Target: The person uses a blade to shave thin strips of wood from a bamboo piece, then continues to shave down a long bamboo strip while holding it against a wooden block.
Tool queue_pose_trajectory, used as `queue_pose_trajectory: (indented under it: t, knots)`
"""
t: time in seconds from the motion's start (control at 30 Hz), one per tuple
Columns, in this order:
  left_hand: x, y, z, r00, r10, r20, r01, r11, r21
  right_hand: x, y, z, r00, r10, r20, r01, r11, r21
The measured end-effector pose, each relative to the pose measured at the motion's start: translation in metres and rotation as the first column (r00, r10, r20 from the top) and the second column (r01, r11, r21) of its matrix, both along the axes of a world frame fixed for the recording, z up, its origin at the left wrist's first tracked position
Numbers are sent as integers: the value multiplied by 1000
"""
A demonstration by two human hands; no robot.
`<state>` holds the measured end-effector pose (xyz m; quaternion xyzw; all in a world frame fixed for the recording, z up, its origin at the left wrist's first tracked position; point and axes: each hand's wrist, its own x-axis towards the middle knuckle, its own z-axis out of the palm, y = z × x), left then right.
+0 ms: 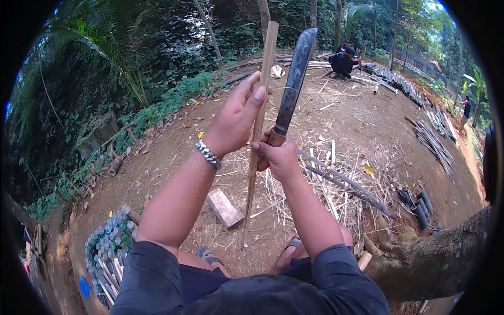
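A long, split bamboo strip (268,58) stands nearly upright in front of me, its lower end close to the ground between my feet. My left hand (236,115), with a braided bracelet at the wrist, is closed around the strip's upper part, thumb against it. Just to the right, my right hand (278,157) grips the wooden handle of a machete (295,79). The dark blade points up and slightly right, apart from the strip at its tip. My right thumb lies against or very near the strip.
A wooden block (224,207) lies by my left foot. Shavings (336,176) and dark poles (346,184) cover the ground at right. A thick trunk (436,257) crosses the lower right; bottles (110,236) are heaped lower left. People (344,63) crouch farther off near stacked bamboo (394,81).
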<state>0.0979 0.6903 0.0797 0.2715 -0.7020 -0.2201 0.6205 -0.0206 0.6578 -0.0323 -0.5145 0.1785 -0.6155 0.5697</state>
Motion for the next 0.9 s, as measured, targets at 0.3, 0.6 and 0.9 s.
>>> queue_pose_trajectory:
  t: [0.3,0.6,0.9]
  knots:
    - [70,-6,9,909,156,-387,-123,986,109,-21,14,-15,930,-174,-324,199,979,45]
    - [106,-3,-28,793,279,-542,-260,959,112,-60,28,-133,879,-141,-455,285,921,265]
    - [147,3,-122,709,317,-630,-310,942,126,-27,58,-251,550,-23,-835,314,932,181]
